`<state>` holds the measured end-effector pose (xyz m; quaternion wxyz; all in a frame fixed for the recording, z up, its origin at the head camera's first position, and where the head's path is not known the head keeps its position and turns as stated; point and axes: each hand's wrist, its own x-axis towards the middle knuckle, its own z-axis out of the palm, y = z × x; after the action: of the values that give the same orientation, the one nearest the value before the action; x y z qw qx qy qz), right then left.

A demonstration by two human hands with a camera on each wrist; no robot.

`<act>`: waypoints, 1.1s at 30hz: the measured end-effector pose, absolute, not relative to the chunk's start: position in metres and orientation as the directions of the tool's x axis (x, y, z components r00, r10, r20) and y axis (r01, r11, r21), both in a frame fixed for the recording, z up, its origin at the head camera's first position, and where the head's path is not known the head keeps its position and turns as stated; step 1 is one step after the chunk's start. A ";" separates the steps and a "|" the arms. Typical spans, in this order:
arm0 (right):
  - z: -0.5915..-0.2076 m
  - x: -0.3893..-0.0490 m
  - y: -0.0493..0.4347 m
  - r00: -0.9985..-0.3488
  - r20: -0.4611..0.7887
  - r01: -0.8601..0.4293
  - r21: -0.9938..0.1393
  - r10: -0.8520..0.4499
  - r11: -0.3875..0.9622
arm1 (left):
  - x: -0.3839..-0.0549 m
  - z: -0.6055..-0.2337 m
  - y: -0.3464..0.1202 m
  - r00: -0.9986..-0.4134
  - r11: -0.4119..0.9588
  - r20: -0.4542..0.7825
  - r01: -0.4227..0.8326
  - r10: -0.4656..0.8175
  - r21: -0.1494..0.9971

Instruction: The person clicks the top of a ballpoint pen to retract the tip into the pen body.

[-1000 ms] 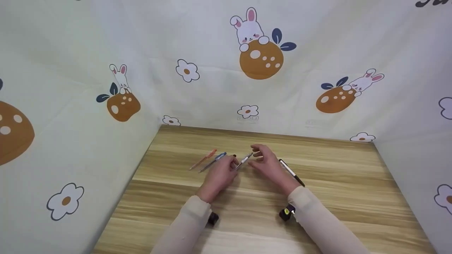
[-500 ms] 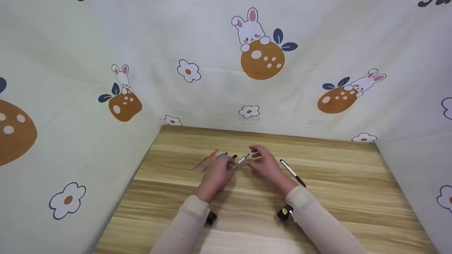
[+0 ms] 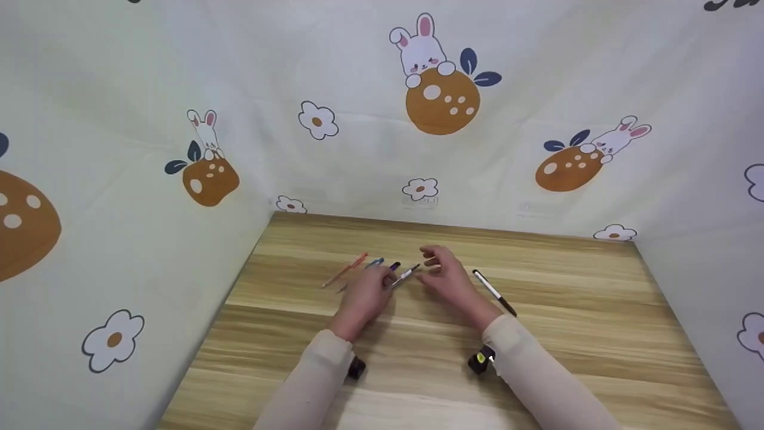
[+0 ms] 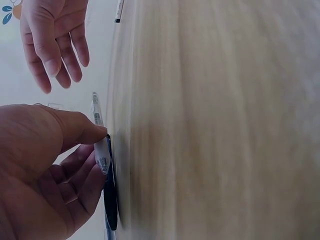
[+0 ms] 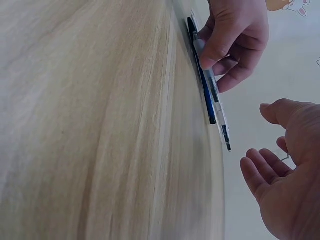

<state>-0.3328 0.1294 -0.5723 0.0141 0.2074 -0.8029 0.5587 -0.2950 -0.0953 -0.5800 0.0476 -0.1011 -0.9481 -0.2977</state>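
Observation:
My left hand [image 3: 365,294] pinches a clear ballpoint pen [image 3: 406,275] between thumb and fingers, its far end pointing toward the right hand. In the left wrist view, the thumb presses on the clear barrel [image 4: 101,152]. Right beside it lies a dark blue pen [image 5: 207,95], partly hidden behind the left hand in the head view. My right hand [image 3: 450,279] is held just right of the clear pen, fingers loosely bent and apart from it. The right wrist view shows that hand's palm [image 5: 295,185] with nothing in it.
Left of the left hand lie an orange pen [image 3: 346,270] and a light blue pen [image 3: 375,261], the latter mostly covered by the hand. A white and black pen [image 3: 495,292] lies right of the right hand. Patterned cloth [image 3: 358,161] surrounds the wooden table [image 3: 430,382].
My left hand has shifted slightly left with the clear pen, toward the dark blue pen, covering more of the light blue one. The right hand has barely moved.

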 end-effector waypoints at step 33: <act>-0.566 -0.330 0.137 -0.919 0.252 -0.342 -0.893 -0.305 0.293 | -0.299 -0.580 -0.093 -0.974 0.820 0.150 0.224 0.170 0.527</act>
<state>-0.3300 0.1366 -0.5659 0.0166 0.2010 -0.8039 0.5595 -0.2991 -0.0930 -0.5804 0.0481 -0.1033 -0.9527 -0.2817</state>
